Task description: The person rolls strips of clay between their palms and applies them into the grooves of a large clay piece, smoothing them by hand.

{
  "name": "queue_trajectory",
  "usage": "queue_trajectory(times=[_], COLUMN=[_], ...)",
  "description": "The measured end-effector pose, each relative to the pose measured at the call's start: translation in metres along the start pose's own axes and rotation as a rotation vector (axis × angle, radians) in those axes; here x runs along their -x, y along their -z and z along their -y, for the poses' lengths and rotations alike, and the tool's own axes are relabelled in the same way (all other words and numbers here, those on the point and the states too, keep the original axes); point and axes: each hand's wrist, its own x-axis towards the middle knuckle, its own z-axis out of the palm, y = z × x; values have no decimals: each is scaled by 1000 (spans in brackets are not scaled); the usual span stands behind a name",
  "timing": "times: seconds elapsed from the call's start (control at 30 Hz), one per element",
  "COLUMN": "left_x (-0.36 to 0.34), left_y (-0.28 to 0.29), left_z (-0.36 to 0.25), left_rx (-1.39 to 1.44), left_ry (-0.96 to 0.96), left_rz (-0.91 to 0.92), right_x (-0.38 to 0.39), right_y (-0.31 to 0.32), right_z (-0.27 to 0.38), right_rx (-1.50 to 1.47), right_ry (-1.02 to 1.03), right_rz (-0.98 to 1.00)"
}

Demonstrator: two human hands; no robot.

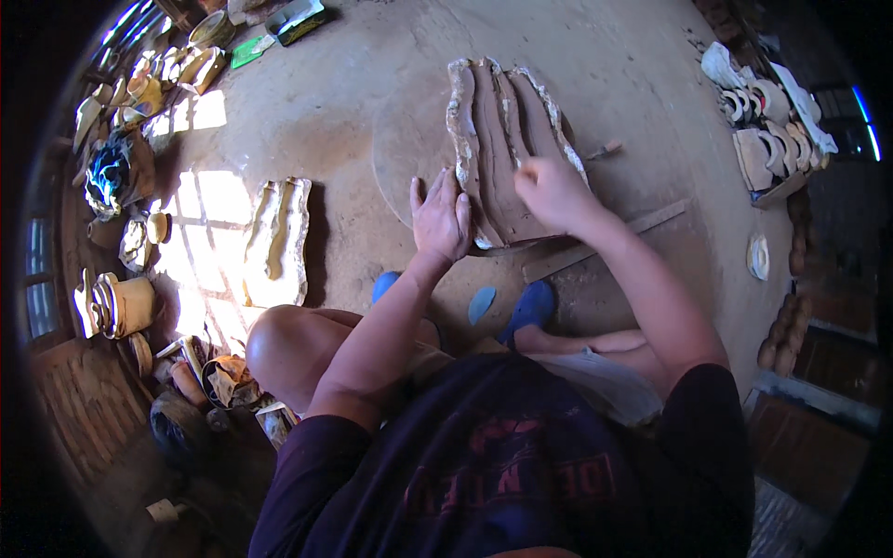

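Note:
A plaster mould (458,113) with a whitish, rough rim lies on the floor in front of me. Brown clay (490,139) lines its long grooves. My left hand (441,221) rests against the mould's near left edge, its fingers stretched out and holding nothing. Over the near right part of the clay, my right hand (555,195) is closed in a fist. Whatever it may grip is hidden by the fingers. A short tool with a wooden handle (609,147) lies just right of the mould.
A second mould piece (279,244) lies to the left in window light. A flat wooden strip (609,239) and a blue oval piece (482,304) lie near my blue sandals (533,307). Curved clay pieces (781,153) are stacked far right; pots and clutter (126,302) line the left wall.

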Motion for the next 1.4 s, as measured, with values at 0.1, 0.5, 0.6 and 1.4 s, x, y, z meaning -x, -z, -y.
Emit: queue_trajectory(times=[0.1, 0.5, 0.6, 1.4], left_x=[4, 14, 14, 2], left_y=[2, -14, -17, 4], left_z=[-1, -30, -31, 15], left_rx=[4, 1, 16, -19], left_ry=[29, 58, 54, -105], left_rz=[14, 72, 52, 86], right_x=[-43, -113, -92, 80], right_y=[10, -44, -51, -50], right_z=[20, 12, 4, -5], right_rx=[-66, 158, 129, 194], right_ry=[-88, -6, -82, -49], right_rz=[-18, -137, -152, 82])
